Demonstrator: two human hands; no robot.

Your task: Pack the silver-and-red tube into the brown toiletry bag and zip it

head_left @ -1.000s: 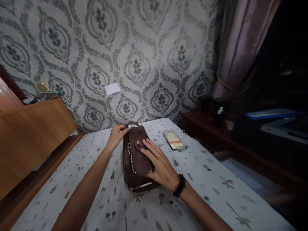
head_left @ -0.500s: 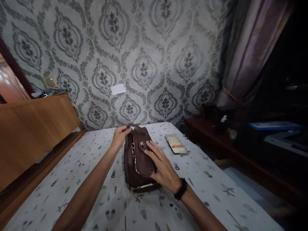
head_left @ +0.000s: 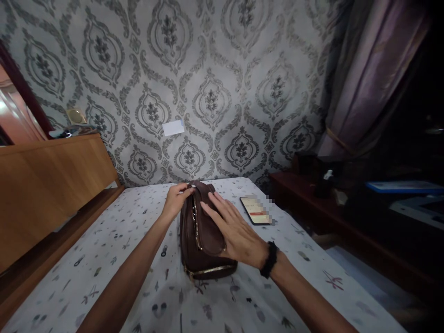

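Note:
A dark brown leather bag with gold zippers lies on a white patterned sheet. At the bag's far left edge, my left hand has its thumb and fingers closed on the top end of the front pocket's zipper edge. My right hand, with a black band at the wrist, rests with spread fingers on the bag's flap and right side. The front pocket's zipper is partly apart, showing a narrow gap.
A phone lies on the sheet right of the bag. A wooden headboard stands at the left. Patterned wallpaper is behind. A dark red shelf and a purple curtain are at the right.
My right hand has slid over the flap and now covers its round clasp. The strap at the bag's far end has dropped, with my left hand still there. The view has shifted slightly.

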